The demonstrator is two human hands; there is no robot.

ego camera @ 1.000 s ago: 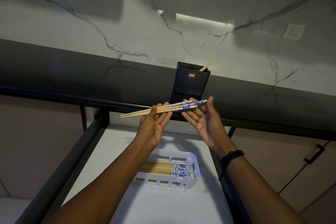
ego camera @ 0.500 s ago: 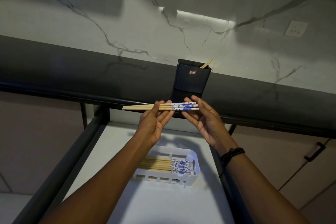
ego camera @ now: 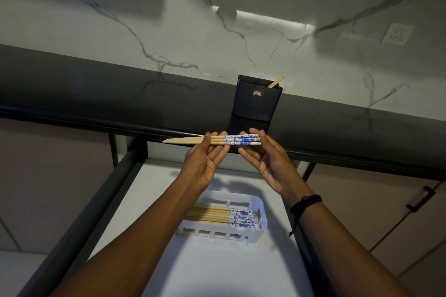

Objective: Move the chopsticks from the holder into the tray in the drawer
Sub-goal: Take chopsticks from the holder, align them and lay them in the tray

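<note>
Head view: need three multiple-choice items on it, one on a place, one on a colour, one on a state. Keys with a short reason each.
1. Where does the white tray sit?
A) on a chair
B) in the open drawer
C) on a stove

2. What colour is the pattern on the chopsticks held by the left hand and right hand?
A) red
B) green
C) blue

3. What state is the black holder in?
A) tipped over
B) upright, one chopstick poking out
C) upright, lid shut

Key:
1 B: the tray rests on the drawer's white floor, below the hands.
2 C: the white ends carry a blue print.
3 B: it stands straight, with a wooden tip above its rim.
</note>
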